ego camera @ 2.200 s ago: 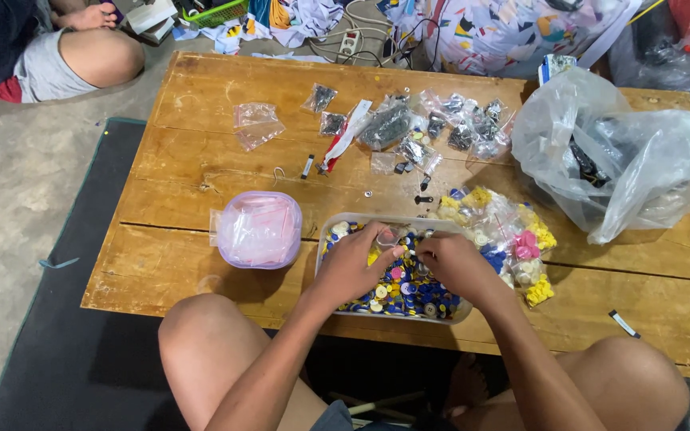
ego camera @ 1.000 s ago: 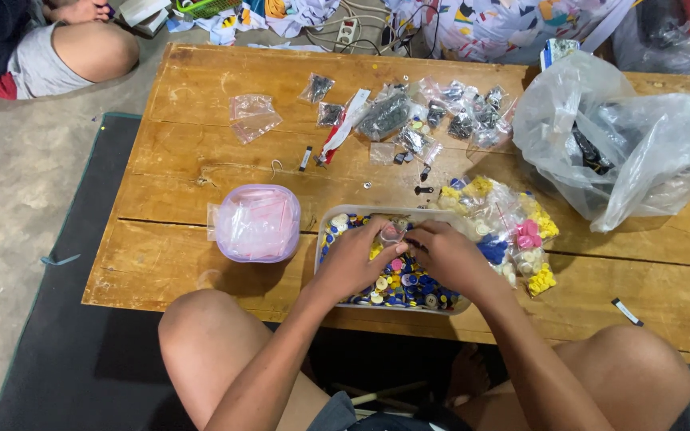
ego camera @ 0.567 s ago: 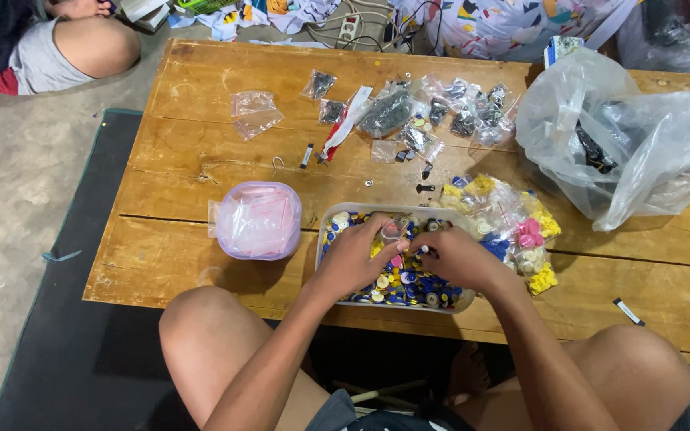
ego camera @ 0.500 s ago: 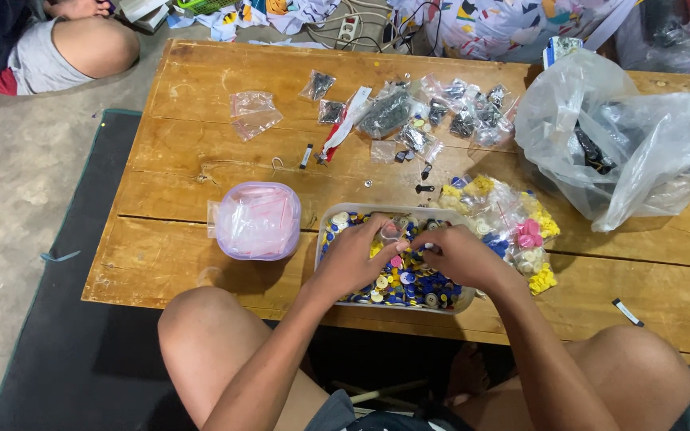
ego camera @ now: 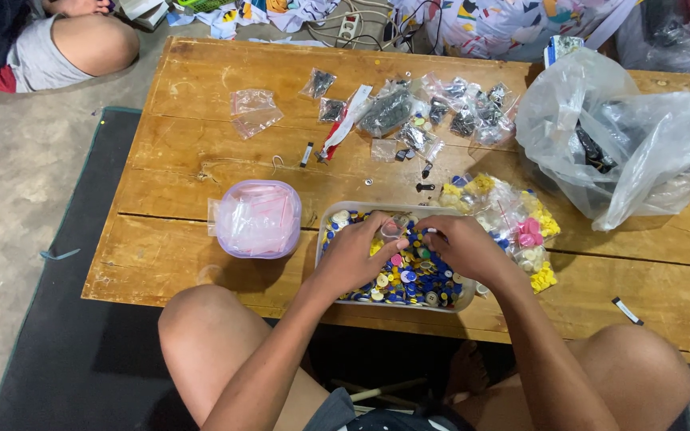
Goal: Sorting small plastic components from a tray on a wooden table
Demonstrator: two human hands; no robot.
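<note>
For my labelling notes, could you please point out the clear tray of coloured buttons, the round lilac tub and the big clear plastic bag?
clear tray of coloured buttons (ego camera: 323,231), head view, left rim.
round lilac tub (ego camera: 259,191), head view, top rim.
big clear plastic bag (ego camera: 664,152), head view, right side.

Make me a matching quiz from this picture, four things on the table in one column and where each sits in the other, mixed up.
Things:
1. tray of buttons
2. round tub
3. big clear bag
4. small pen

Places:
A. far right of the table
B. under both hands
C. near edge, right of the knee
D. just left of the tray

Pairs: 1-B, 2-D, 3-A, 4-C
</note>
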